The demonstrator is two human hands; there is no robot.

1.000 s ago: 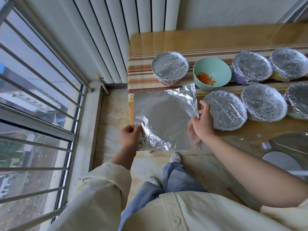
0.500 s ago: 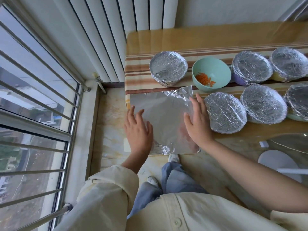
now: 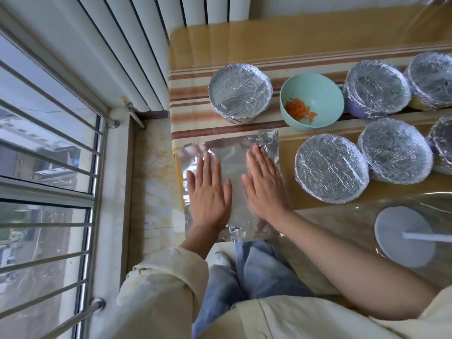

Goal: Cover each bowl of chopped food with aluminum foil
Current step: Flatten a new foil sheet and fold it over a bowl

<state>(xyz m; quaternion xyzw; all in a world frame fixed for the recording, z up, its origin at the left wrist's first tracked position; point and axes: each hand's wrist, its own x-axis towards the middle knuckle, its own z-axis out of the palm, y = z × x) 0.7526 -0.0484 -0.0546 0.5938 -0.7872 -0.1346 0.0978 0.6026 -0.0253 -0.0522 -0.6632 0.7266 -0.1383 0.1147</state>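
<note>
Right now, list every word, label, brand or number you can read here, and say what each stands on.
None readable. The foil sheet under the left hand and right hand, the foil-covered bowls, the green bowl and the striped tablecloth bear no print. Buildings outside: too blurred.

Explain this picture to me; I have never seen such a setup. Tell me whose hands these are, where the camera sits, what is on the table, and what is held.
There is no machine here. A person works with bare hands, and a camera worn on the head looks down at them. The left hand and right hand lie flat, fingers straight, pressing a sheet of aluminum foil onto the table. Nothing is gripped. Several foil-covered bowls stand nearby. One green bowl holding chopped carrot is uncovered.
</note>
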